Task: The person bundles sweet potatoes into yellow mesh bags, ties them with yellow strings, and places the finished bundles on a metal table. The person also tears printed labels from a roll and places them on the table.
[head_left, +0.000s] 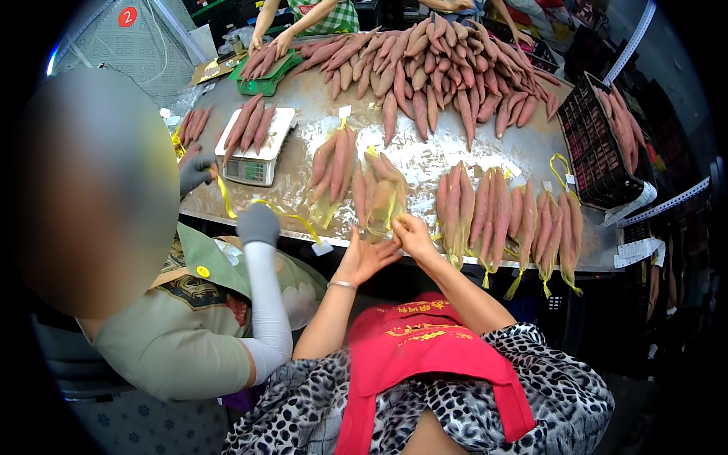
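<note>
On the worn metal table, both hands, left hand and right hand, grip a clear bag of sweet potatoes.

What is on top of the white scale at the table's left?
Several long reddish sweet potatoes lie side by side on the scale, covering most of its platform; the platform surface beneath them is hidden.

Both hands together, fingers curled.
</note>
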Tool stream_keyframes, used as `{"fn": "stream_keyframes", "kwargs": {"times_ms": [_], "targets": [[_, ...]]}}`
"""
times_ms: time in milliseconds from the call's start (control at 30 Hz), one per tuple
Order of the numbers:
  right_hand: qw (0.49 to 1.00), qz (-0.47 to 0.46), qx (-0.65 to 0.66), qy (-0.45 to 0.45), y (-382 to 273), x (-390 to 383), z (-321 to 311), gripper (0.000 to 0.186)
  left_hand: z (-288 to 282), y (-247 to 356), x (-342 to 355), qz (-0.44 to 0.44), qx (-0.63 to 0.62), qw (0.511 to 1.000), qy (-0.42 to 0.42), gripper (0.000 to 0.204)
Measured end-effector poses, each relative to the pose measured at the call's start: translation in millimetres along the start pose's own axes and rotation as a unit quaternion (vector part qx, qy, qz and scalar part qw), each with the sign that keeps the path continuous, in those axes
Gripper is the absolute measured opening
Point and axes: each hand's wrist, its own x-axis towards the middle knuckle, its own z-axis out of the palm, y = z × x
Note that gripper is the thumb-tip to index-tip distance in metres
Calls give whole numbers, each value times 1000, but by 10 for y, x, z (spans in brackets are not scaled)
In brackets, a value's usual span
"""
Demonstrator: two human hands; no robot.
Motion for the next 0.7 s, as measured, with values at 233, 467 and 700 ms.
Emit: {"fn": "stream_keyframes", "kwargs": {"times_ms": [233, 467, 700], "targets": [[926, -134, -342, -87, -241, -424, -218, 15, 262, 211, 470, 39, 18, 997, -68, 57], [943, -63, -275, -179, -200, 1464, -868, 20, -538, -329, 423, -15, -20, 999, 40, 8], [977, 6, 147, 156, -97, 4546, -919, 22, -231, -324, 184, -20, 350, 901, 257, 23]]}}
